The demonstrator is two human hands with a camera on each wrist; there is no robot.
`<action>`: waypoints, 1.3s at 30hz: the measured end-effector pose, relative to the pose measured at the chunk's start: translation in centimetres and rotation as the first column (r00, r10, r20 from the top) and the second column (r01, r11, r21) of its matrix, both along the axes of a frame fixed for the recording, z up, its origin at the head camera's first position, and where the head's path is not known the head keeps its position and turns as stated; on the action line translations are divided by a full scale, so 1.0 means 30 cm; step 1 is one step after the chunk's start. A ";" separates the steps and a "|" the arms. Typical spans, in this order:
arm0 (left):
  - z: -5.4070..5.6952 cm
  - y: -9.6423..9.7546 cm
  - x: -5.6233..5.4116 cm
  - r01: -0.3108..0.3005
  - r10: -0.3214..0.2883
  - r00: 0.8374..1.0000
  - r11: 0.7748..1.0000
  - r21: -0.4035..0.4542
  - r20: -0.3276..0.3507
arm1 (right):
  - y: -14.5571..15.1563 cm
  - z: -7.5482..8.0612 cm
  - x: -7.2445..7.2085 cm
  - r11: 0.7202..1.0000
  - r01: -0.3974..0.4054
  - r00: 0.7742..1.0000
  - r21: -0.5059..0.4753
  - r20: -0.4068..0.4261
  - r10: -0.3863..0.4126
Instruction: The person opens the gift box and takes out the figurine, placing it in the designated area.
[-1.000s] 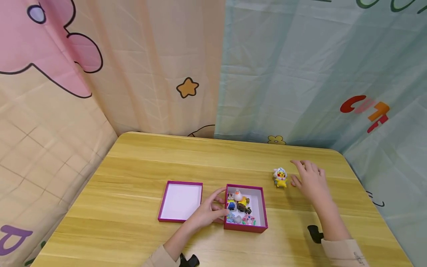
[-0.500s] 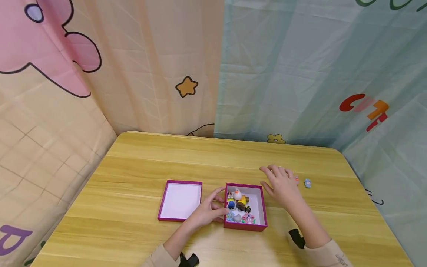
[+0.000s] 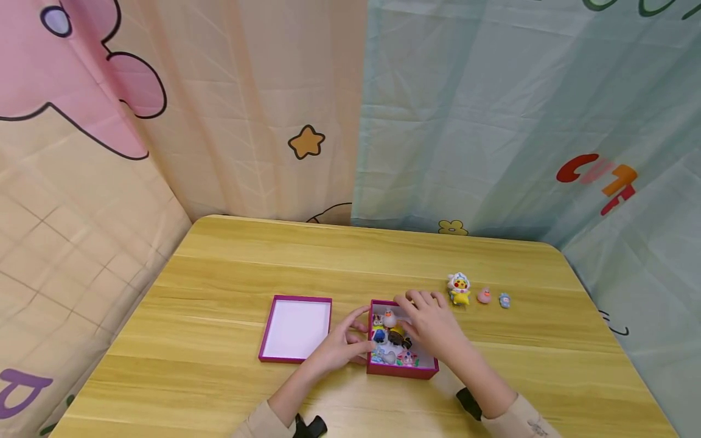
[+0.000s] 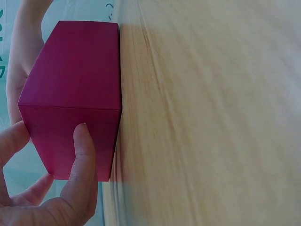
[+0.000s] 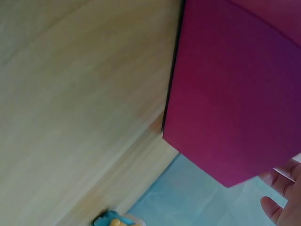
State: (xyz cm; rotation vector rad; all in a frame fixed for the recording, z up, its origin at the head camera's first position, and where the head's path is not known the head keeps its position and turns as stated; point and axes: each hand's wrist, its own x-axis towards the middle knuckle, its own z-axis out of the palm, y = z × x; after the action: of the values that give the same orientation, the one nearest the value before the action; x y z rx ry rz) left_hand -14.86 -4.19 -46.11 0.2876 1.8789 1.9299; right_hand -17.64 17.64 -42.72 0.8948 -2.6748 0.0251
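Note:
An open magenta box [image 3: 402, 368] with a white inside holds several small toy figurines, among them a white duck [image 3: 389, 317], a pink-eared figure [image 3: 408, 359] and a brown-and-yellow toy [image 3: 400, 336]. My left hand [image 3: 342, 347] holds the box at its left wall, the thumb at the rim and another finger [image 4: 83, 141] pressed on the outer side. My right hand [image 3: 435, 325] is over the box's right part, nothing seen in its grip. Its fingers arch down inside, with the thumb close to the brown-and-yellow toy; the other fingertips reach the far wall.
Left of the box lies its shallow lid [image 3: 296, 328], white side up. On the wooden table [image 3: 219, 280] to the back right stand a yellow figurine in a white hood [image 3: 459, 289], a pink duck [image 3: 484, 296] and a small blue figure [image 3: 505, 300]. Printed curtains hang behind.
My right hand has left the small blue figure, now visible at the right end of the row, and has moved left over the box. My left hand stays at the box.

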 end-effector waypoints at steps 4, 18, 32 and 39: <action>0.000 0.000 0.001 -0.001 0.001 1.000 1.000 0.005 0.003 | -0.017 -0.020 0.003 0.999 -0.031 0.999 0.012 -0.016 0.032; 0.000 0.001 -0.001 -0.005 0.005 1.000 1.000 0.010 0.016 | -0.042 -0.063 0.000 0.998 -0.060 0.997 0.023 -0.047 0.061; -0.002 0.001 0.001 -0.003 0.003 1.000 1.000 -0.004 0.006 | -0.053 -0.070 0.004 0.997 -0.049 0.993 0.053 -0.100 0.054; -0.005 0.001 0.001 -0.003 0.003 1.000 1.000 -0.007 0.004 | -0.056 -0.074 0.002 0.998 -0.053 0.991 0.046 -0.117 0.058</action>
State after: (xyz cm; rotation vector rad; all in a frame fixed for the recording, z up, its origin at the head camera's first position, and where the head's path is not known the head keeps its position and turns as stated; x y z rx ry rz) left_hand -14.83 -4.15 -46.26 0.2786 1.8834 1.9242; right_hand -17.58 15.97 -44.93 0.9535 -2.5493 -0.0712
